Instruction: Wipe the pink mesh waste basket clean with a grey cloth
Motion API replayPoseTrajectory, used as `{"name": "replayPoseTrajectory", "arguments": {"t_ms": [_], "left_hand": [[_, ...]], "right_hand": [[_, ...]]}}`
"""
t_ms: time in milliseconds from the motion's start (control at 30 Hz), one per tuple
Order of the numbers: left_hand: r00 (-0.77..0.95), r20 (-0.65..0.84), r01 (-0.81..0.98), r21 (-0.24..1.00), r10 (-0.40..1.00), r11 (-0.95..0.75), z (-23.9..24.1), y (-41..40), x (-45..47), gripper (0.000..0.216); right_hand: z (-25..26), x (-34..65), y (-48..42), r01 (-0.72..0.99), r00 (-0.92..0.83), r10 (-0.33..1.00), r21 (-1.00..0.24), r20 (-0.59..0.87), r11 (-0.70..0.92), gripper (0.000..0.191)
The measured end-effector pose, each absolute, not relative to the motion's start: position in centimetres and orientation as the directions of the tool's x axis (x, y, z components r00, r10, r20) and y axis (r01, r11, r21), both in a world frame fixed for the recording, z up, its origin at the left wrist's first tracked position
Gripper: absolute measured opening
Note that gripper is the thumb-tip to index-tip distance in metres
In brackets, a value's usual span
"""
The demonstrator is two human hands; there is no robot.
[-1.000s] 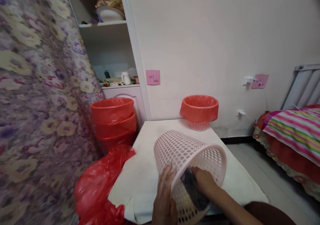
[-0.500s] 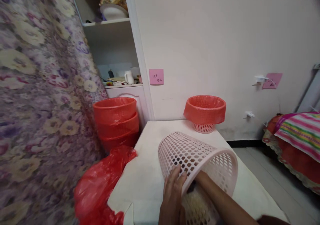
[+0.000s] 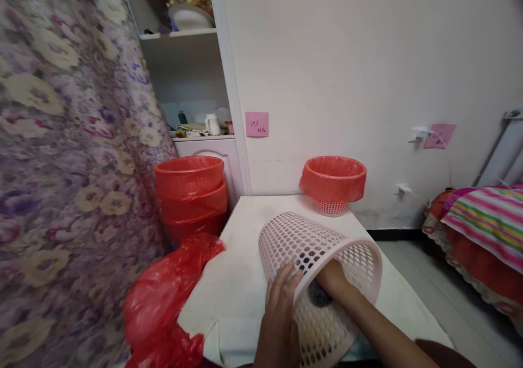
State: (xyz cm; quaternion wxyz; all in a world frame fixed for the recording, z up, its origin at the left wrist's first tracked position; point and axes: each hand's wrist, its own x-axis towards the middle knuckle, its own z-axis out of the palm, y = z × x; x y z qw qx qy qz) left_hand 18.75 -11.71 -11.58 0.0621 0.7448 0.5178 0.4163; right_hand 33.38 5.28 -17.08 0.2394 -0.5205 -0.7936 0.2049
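A pale pink perforated plastic basket [image 3: 310, 242] lies tilted on its side on a white table [image 3: 237, 281], its mouth toward me. My left hand [image 3: 280, 313] lies on the outside of its left wall, fingers stretched flat. My right hand [image 3: 335, 278] reaches inside the basket mouth, resting on a dark cloth [image 3: 318, 297] there; its fingers are mostly hidden. At the far end of the table stands another basket lined with a red bag [image 3: 333, 180].
A stack of red-lined baskets [image 3: 190, 199] stands left of the table, with a crumpled red plastic bag [image 3: 163, 297] in front. A flowered curtain [image 3: 61, 166] fills the left. White shelves [image 3: 192, 84] behind, a striped bed [image 3: 486, 221] right.
The view shifted slightly. My right hand has moved a little inside the basket, and the basket has shifted slightly; my left hand stays on its outer wall.
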Motion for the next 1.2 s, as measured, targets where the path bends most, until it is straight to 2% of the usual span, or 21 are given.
{"name": "replayPoseTrajectory", "arguments": {"t_ms": [133, 300, 400, 467, 600, 767, 900, 1067, 1133, 1200], "left_hand": [[0.113, 0.507, 0.727, 0.544, 0.855, -0.418, -9.1, -10.5, 19.8, 0.095], [0.182, 0.461, 0.747, 0.51, 0.869, -0.427, -6.5, -7.8, 21.5, 0.084], [0.188, 0.46, 0.756, 0.496, 0.868, -0.427, -6.3, -7.1, 22.2, 0.082], [0.176, 0.465, 0.764, 0.491, 0.868, -0.418, -6.4, -7.0, 22.2, 0.084], [0.175, 0.485, 0.769, 0.476, 0.857, -0.426, -5.9, -7.2, 21.9, 0.085], [0.167, 0.5, 0.724, 0.523, 0.849, -0.45, -7.3, -8.6, 21.7, 0.065], [0.04, 0.53, 0.742, 0.552, 0.847, -0.38, -12.6, -9.7, 22.3, 0.069], [-0.069, 0.587, 0.704, 0.602, 0.807, -0.378, -16.3, -9.1, 23.3, 0.079], [-0.086, 0.595, 0.669, 0.629, 0.799, -0.396, -15.8, -8.8, 23.4, 0.078], [-0.113, 0.601, 0.645, 0.65, 0.792, -0.401, -14.6, -8.8, 23.3, 0.076]], "right_hand": [[-17.3, 37.3, 4.0, 0.7, -0.39, 0.913, -0.607, 0.118, 0.377, 0.049], [-17.9, 37.1, 0.4, 0.435, -0.644, 0.763, -0.795, 0.053, 0.423, 0.041], [-18.7, 36.8, -0.5, 0.365, -0.718, 0.695, -0.83, 0.037, 0.422, 0.042], [-19.3, 37.7, -0.2, 0.444, -0.661, 0.75, -0.799, 0.013, 0.405, 0.045], [-20.0, 41.4, 1.5, 0.684, -0.375, 0.927, -0.666, 0.027, 0.296, 0.055], [-19.7, 44.1, 2.4, 0.745, -0.228, 0.972, -0.631, 0.063, 0.216, 0.055], [-19.4, 43.0, 2.3, 0.662, -0.268, 0.961, -0.711, 0.071, 0.237, 0.045], [-19.6, 40.1, 0.8, 0.427, -0.565, 0.821, -0.821, 0.084, 0.378, 0.038], [-19.7, 40.0, 0.7, 0.469, -0.553, 0.83, -0.795, 0.075, 0.384, 0.041], [-19.8, 40.7, 1.0, 0.573, -0.453, 0.889, -0.74, 0.074, 0.353, 0.048]]}}
